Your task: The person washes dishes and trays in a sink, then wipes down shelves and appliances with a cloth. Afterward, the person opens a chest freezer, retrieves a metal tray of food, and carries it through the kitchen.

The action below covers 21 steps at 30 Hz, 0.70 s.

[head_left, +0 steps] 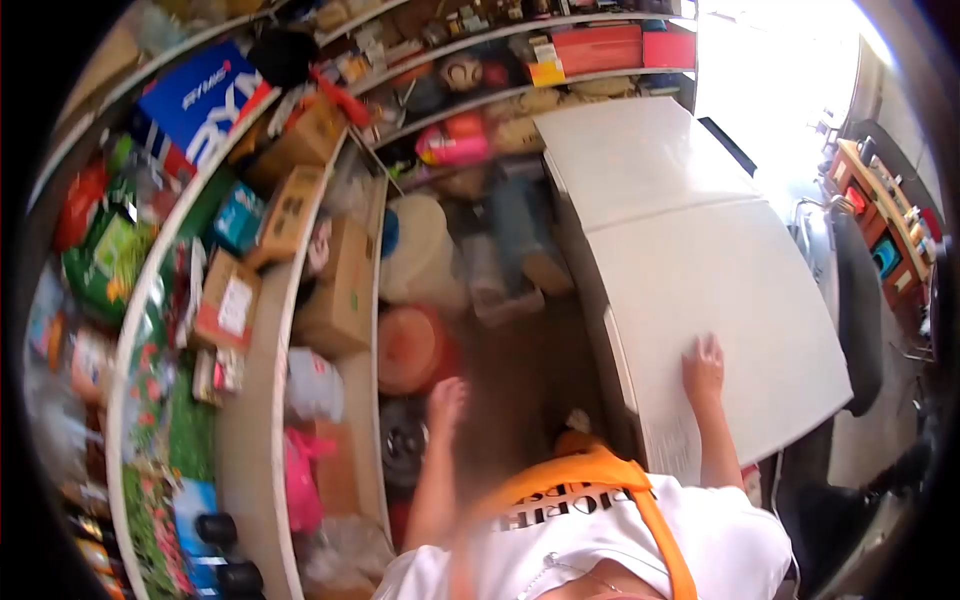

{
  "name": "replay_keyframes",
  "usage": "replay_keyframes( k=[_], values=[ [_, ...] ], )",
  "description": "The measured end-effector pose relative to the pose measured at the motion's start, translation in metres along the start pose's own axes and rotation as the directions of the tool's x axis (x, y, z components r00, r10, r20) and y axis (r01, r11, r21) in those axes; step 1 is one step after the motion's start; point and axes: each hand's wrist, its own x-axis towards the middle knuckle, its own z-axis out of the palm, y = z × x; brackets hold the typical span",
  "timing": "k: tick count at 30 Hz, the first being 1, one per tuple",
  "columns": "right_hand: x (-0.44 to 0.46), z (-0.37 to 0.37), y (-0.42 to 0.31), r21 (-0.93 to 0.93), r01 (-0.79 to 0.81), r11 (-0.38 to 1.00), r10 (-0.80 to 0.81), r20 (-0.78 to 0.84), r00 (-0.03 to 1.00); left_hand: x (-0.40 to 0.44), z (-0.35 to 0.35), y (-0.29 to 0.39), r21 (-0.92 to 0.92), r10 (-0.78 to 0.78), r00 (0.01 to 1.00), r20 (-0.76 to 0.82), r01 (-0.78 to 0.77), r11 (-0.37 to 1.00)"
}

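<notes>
My right hand [704,366] rests on the white top [690,270] of a long cabinet or freezer, its fingers bent against the surface. My left hand [447,405] hangs over the floor, beside a round reddish lid or tub [412,348]; it is blurred, and whether its fingers are apart cannot be made out. Behind the red tub stands a large cream-coloured container [422,250]. An orange strap [655,520] crosses my white shirt.
Shelves with cardboard boxes [335,290], a pink bag [303,480] and a blue box [205,100] line the left. More boxes sit on the floor at the aisle's far end. A dark chair [855,310] and wooden shelf unit [880,205] stand at the right.
</notes>
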Motion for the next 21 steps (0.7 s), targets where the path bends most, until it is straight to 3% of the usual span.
replay_keyframes(
  k=[1, 3, 4, 6, 8, 11, 15, 18, 21],
  values=[
    [0.020, 0.003, -0.011, -0.065, -0.030, 0.997, 0.037, 0.106, 0.994, 0.027, 0.021, 0.008, -0.130, -0.014, 0.999, 0.033, 0.018, 0.991],
    [0.040, -0.012, -0.030, -0.212, -0.081, 0.974, 0.150, 0.332, 0.931, 0.069, 0.079, 0.056, 0.091, -0.134, 0.968, 0.213, 0.117, 0.989],
    [0.047, -0.002, -0.035, -0.327, -0.047, 0.944, 0.170, 0.359, 0.918, 0.090, 0.099, 0.076, 0.157, -0.151, 0.948, 0.280, 0.110, 0.981],
    [0.059, -0.010, -0.046, -0.323, -0.135, 0.937, 0.270, 0.423, 0.865, 0.132, 0.152, 0.102, 0.260, -0.190, 0.883, 0.429, 0.081, 0.962],
    [0.071, -0.018, -0.051, -0.302, -0.206, 0.931, 0.337, 0.491, 0.803, 0.197, 0.186, 0.104, 0.251, -0.193, 0.873, 0.448, 0.084, 0.964],
    [0.064, -0.015, -0.053, -0.387, -0.144, 0.911, 0.317, 0.433, 0.844, 0.276, 0.240, 0.122, 0.240, -0.200, 0.889, 0.413, 0.105, 0.965],
    [0.068, -0.032, -0.064, -0.178, -0.520, 0.835, 0.540, 0.441, 0.717, 0.405, 0.313, 0.131, 0.238, -0.150, 0.886, 0.440, 0.046, 0.970],
    [0.072, -0.028, -0.079, -0.122, -0.662, 0.740, 0.665, 0.279, 0.692, 0.471, 0.372, 0.150, 0.216, -0.156, 0.876, 0.456, 0.061, 0.975],
    [0.085, -0.015, -0.091, -0.152, -0.759, 0.633, 0.772, 0.198, 0.604, 0.531, 0.410, 0.149, 0.236, -0.205, 0.843, 0.497, 0.096, 0.967]
  ],
)
